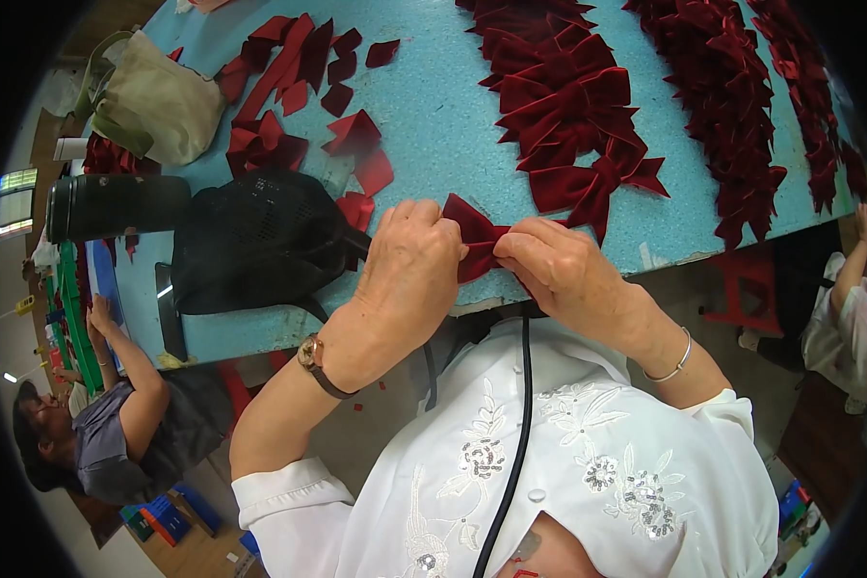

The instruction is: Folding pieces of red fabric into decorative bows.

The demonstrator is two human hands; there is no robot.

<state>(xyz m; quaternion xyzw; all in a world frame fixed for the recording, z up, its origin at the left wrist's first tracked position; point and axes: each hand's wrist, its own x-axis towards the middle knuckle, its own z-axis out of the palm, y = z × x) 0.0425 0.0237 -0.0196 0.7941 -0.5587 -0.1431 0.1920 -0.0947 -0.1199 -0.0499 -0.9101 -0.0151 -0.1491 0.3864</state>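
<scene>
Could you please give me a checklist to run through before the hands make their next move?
1. Left hand on the dark red bow: ok, its curled fingers are at the bow's left side.
2. Right hand on the same bow: ok, pinching near the middle.
3. Bow's right loop well shaped: cannot tell, the right hand covers most of it.
4. Free space beside the left hand: not ok, the black mesh bag lies close by with its straps toward the wrist.
5. Black cord clear of the bow: cannot tell, its upper end disappears near the table edge below the right hand.
</scene>
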